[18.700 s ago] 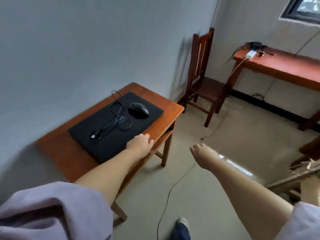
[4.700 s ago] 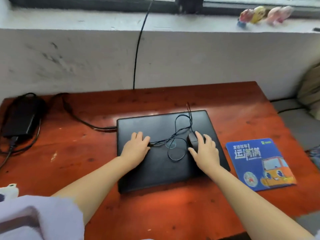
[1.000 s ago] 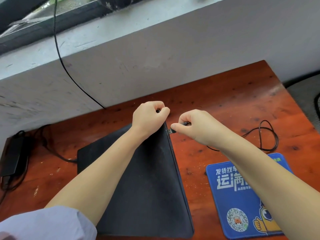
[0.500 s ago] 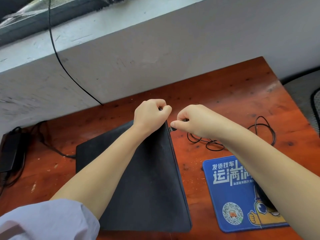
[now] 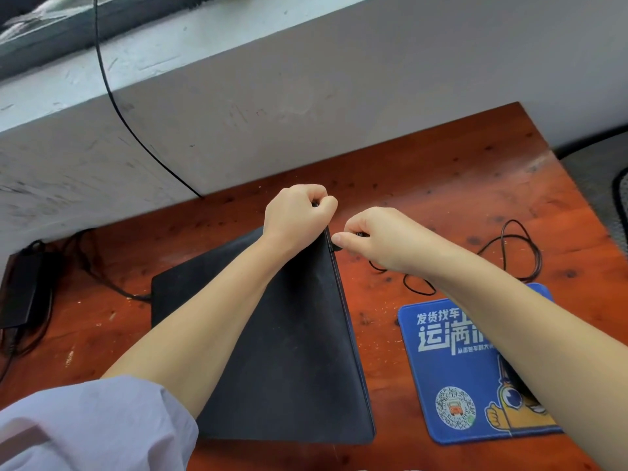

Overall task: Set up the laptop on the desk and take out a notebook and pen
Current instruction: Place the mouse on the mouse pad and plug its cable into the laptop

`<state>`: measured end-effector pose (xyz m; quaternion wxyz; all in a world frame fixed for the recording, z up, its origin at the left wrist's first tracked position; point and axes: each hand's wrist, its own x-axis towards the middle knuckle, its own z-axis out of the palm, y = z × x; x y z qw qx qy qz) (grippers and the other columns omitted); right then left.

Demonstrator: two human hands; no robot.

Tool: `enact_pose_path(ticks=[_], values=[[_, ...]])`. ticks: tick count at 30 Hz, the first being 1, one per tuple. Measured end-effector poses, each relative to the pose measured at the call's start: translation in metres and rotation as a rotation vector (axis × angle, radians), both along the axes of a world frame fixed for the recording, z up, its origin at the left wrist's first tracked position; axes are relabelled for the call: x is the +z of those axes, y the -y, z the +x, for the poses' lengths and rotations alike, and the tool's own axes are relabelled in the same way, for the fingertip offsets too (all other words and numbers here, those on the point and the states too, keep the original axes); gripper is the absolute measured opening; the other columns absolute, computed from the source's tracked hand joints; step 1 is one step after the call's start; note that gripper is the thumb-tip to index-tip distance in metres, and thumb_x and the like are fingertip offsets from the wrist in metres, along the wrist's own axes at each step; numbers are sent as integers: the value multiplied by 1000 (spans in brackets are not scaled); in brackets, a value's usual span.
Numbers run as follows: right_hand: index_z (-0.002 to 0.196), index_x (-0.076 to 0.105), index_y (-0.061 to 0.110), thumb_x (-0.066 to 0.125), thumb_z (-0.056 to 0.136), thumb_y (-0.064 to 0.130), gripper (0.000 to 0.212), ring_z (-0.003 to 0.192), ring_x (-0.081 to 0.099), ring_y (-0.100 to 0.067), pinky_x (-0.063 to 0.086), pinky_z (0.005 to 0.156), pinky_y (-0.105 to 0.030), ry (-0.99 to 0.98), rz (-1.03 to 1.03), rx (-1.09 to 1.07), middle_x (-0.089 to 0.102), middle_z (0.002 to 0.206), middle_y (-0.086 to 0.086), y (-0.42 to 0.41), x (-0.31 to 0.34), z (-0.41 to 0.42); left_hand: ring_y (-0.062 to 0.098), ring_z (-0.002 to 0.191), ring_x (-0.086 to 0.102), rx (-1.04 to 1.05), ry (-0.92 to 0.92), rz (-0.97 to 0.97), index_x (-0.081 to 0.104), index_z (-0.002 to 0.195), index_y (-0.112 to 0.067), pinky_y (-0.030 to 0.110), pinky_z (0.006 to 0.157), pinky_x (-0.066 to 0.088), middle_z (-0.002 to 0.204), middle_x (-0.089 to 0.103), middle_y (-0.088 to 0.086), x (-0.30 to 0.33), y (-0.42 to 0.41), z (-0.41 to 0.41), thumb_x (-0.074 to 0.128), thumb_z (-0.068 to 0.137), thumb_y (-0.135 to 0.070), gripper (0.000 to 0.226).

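Observation:
A closed black laptop lies on the red-brown wooden desk. My left hand grips the laptop's far right corner and tilts its right edge up. My right hand pinches the small plug of the black mouse cable against the laptop's right side, near that corner. I cannot tell whether the plug sits in a port. The cable trails in loops to the right, across the desk. No notebook or pen is in view.
A blue mouse pad lies right of the laptop, partly under my right forearm. A black power adapter with its cords sits at the desk's left edge. A black wire hangs down the white wall behind.
Over the last second my right hand brought the plug up against the laptop's right side and the cable loops bunched closer. My left hand kept its grip on the corner.

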<state>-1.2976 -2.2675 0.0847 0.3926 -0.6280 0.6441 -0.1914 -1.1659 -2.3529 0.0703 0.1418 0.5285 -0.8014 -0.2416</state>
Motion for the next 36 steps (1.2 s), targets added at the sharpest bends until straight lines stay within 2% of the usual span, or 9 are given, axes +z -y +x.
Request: enact_pose_path(ticks=[4, 8, 12, 15, 22, 26, 30, 33, 36], values=[[69, 55, 0, 50, 91, 39, 45, 54, 42, -20, 31, 49, -30, 8, 4, -20, 46, 56, -3, 0, -11, -3, 16, 46, 30, 12, -3, -13, 33, 48, -15, 30, 53, 33, 44, 31, 1, -9, 2, -6, 38, 68, -28, 24], [72, 56, 4, 48, 91, 43, 43, 58, 45, -20, 36, 56, -32, 52, 111, -70, 48, 61, -6, 0, -35, -12, 17, 49, 38, 19, 85, 37, 44, 54, -12, 28, 49, 31, 44, 36, 1, -32, 7, -14, 38, 69, -32, 25], [94, 63, 16, 49, 93, 31, 21, 87, 60, -21, 42, 73, -32, 47, 81, -101, 65, 88, 0, -3, -66, -21, 23, 65, 55, 9, 185, 110, 53, 59, -16, 27, 53, 35, 54, 53, -2, -60, 15, -21, 42, 73, -37, 27], [108, 63, 22, 50, 91, 22, 21, 103, 57, -21, 46, 87, -37, -43, 17, -129, 66, 108, 1, -6, -88, -25, 25, 71, 57, -4, 255, 159, 56, 65, -21, 28, 60, 37, 64, 60, -1, -78, 19, -24, 47, 75, -36, 20], [110, 67, 27, 53, 91, 30, 24, 99, 46, -21, 46, 77, -36, -304, -77, -104, 59, 102, 2, -2, -123, -29, 25, 75, 56, -19, 263, 268, 55, 70, -16, 28, 61, 38, 77, 59, 1, -100, 18, -28, 51, 80, -27, 15], [109, 69, 24, 56, 90, 28, 23, 95, 48, -22, 44, 76, -35, -337, -137, -96, 61, 98, 1, -2, -129, -29, 29, 84, 51, 0, 155, 263, 43, 74, -10, 37, 71, 42, 89, 49, 10, -98, 20, -31, 55, 82, -16, 16], [111, 67, 25, 54, 90, 28, 25, 97, 48, -23, 43, 80, -36, -367, -113, -73, 62, 102, 0, -2, -125, -29, 36, 96, 51, -17, 194, 290, 43, 78, -8, 41, 80, 43, 103, 56, 20, -91, 18, -33, 54, 86, -18, 16], [122, 60, 26, 53, 91, 29, 32, 106, 47, -26, 41, 87, -38, -399, -51, -35, 60, 111, -3, -3, -115, -27, 34, 103, 49, -17, 184, 278, 50, 89, -5, 41, 84, 42, 108, 54, 18, -82, 11, -24, 54, 88, -25, 20], [136, 42, 27, 53, 89, 33, 49, 116, 44, -28, 39, 92, -41, -452, -35, -54, 53, 124, -6, -9, -98, -26, 31, 110, 44, -21, 178, 225, 53, 102, -6, 41, 91, 41, 114, 51, 15, -67, 3, -3, 52, 89, -25, 23]])
